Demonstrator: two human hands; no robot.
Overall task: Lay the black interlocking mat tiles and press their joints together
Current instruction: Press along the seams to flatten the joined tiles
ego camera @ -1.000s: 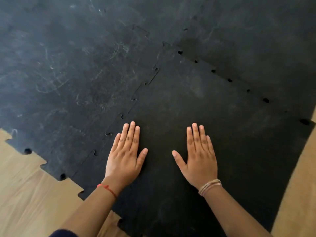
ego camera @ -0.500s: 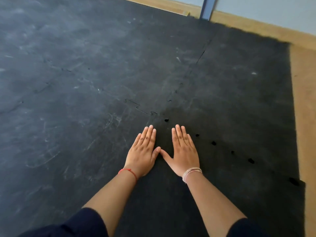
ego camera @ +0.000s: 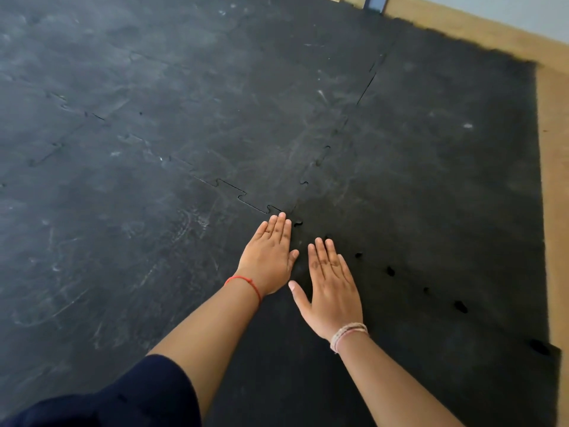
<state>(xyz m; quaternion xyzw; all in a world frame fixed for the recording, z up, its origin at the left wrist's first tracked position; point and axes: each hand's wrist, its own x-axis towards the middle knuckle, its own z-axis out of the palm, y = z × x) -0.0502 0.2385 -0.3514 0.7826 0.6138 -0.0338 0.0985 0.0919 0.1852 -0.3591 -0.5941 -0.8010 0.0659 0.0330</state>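
Black interlocking mat tiles cover most of the floor. The nearest tile (ego camera: 415, 349) lies under my hands, and a scuffed tile (ego camera: 123, 241) adjoins it on the left. My left hand (ego camera: 269, 257) lies flat, palm down, with its fingertips at the corner where a toothed joint (ego camera: 243, 195) ends. My right hand (ego camera: 331, 288) lies flat just right of it, fingers apart, a little nearer to me. Small dark gaps (ego camera: 391, 271) dot the joint running off to the right of my right hand. Neither hand holds anything.
Bare wooden floor (ego camera: 554, 180) runs along the right edge of the mats and across the far right corner. A pale wall (ego camera: 523, 10) and a blue upright (ego camera: 375, 1) stand at the top right. More scuffed tiles (ego camera: 184, 57) stretch away to the far left.
My hands have moved forward from the tile's middle to its far corner and come closer together. My right hand has drawn back a little from the left. The view has tilted up.
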